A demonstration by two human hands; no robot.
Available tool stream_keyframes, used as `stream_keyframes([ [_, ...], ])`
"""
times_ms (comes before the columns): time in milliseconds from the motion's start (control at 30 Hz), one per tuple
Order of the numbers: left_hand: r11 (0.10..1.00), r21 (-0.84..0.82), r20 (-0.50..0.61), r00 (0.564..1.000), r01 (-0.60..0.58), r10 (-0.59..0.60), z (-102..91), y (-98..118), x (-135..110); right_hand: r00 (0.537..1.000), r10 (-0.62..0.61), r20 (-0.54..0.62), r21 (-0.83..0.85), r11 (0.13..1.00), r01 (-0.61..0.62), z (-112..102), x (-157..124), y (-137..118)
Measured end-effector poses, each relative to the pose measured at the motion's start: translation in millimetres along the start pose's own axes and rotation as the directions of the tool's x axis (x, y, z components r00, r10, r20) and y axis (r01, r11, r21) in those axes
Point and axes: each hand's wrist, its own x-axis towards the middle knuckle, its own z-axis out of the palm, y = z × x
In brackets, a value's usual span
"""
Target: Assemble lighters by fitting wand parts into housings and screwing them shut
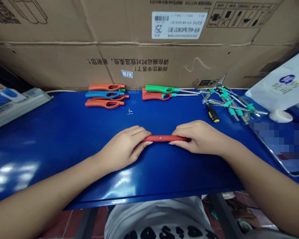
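The blue table (52, 126) is backed by a big cardboard sheet (64, 66), stood there, it seems, as a screen to stop things rolling off. At the far right a white bag (271, 86) is propped, and below it a screened device (284, 146) is laid flat. Along the back, stock is sorted in groups, presumably so that each kind can be picked without searching: orange and blue handles (104, 103) are stacked to the left, a green lighter (151, 88) and a red lighter (151, 96) are set mid-table with rods pointing right, and metal parts with turquoise sleeves (231, 111) are heaped beyond.

And now to the centre! A narrow red casing (156, 138) is held level, edge up, just in front of the body. One end is pinched between thumb and fingers of the left hand (127, 142), the other likewise by the right hand (199, 137); a steady, even grip, by the look of it. Whether the table is touched by it cannot be told.

Room? Open blue surface is offered widely to the left and in front, down to the near edge. The right is tighter, crowded by the heap, with a black-and-yellow screwdriver (212, 114) lying near the right hand.
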Motion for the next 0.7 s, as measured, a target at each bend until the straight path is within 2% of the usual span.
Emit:
stream_keyframes([
  [167,1.000,0.029,-0.018,1.000,-0.006,0.007,-1.0,-5.5,0.4,0.999,0.030,0.013,-0.017,0.999,-0.030,-4.5,-1.8,1.8],
  [300,1.000,0.014,-0.039,0.999,0.020,-0.019,-3.0,-5.6,0.8,0.999,0.012,-0.048,-0.031,0.999,-0.014,-5.2,-3.4,2.8],
  [500,0.998,-0.063,0.037,0.999,-0.025,0.028,-2.1,-1.4,0.4,0.997,-0.045,-0.056,0.021,0.999,0.046,-1.8,-0.8,-1.9],
  [700,0.997,-0.074,0.031,0.999,-0.008,0.010,-0.3,-1.1,0.6,0.993,-0.025,-0.119,-0.015,1.000,0.023,-1.8,-0.2,2.6],
])
